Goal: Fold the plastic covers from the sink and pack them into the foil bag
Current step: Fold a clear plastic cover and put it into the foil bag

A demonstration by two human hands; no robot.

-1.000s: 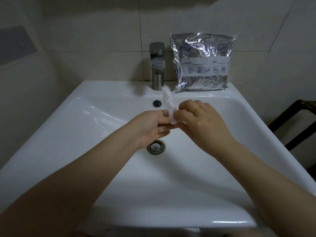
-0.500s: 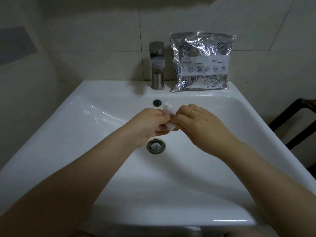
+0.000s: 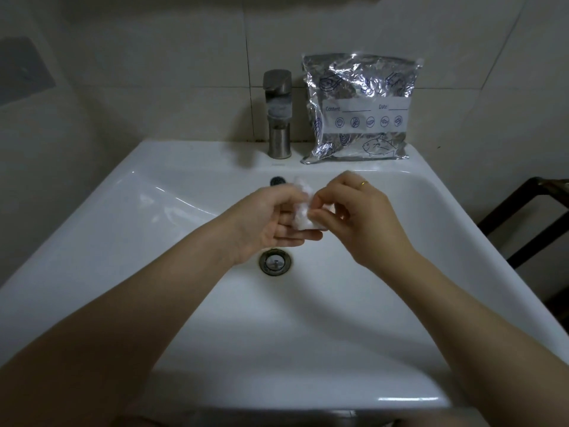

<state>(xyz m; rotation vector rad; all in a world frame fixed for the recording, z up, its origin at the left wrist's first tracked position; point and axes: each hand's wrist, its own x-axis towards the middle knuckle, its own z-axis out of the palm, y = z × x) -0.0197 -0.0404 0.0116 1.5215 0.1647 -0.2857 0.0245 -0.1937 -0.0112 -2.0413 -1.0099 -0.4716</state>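
A small bunched-up clear plastic cover sits between both hands above the white sink. My left hand holds it from the left, palm turned up, fingers curled under it. My right hand, with a gold ring, pinches its right edge with thumb and forefinger. The silver foil bag with a white label stands upright on the sink's back ledge, right of the tap, leaning on the tiled wall. Whether its top is open cannot be seen.
A steel tap stands at the back centre of the ledge. The drain lies just below my hands, the overflow hole behind them. A dark wooden frame stands to the right of the sink.
The cover stood up as a long strip between my fingers; it is now folded down into a compact wad. My left palm has turned up and my right hand has lifted slightly.
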